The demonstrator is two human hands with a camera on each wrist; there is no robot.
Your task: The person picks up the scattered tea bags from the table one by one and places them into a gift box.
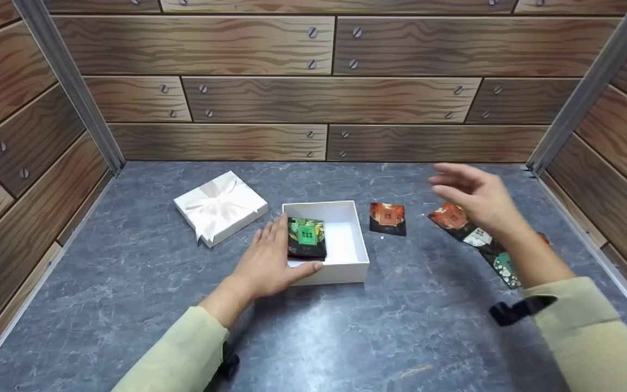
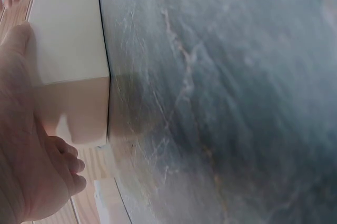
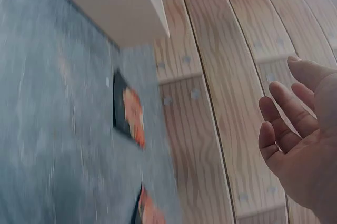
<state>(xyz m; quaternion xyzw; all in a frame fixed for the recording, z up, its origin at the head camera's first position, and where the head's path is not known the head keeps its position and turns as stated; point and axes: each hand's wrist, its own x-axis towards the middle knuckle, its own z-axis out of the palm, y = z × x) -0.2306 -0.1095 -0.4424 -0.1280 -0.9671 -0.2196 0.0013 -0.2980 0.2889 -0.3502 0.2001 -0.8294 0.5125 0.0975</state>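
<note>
A white open-topped box (image 1: 349, 234) stands mid-table with a small stack of black-and-green packets (image 1: 307, 238) in its left part. My left hand (image 1: 265, 258) rests against the box, its fingers laid along the left wall and the thumb along the front rim. In the left wrist view the thumb and palm lie around the corner of the box (image 2: 68, 34). Raised over the table on the right, my right hand (image 1: 479, 198) holds nothing, its fingers loosely bent. Beneath it lie several overlapping packets (image 1: 449, 216), partly hidden by hand and forearm.
One orange-and-black packet (image 1: 388, 219) lies flat just right of the box. At the left back is a white lid (image 1: 221, 207) with a ribbon bow. Wood-patterned walls (image 1: 259, 98) enclose the grey marbled table (image 1: 400, 337) at the back and both sides.
</note>
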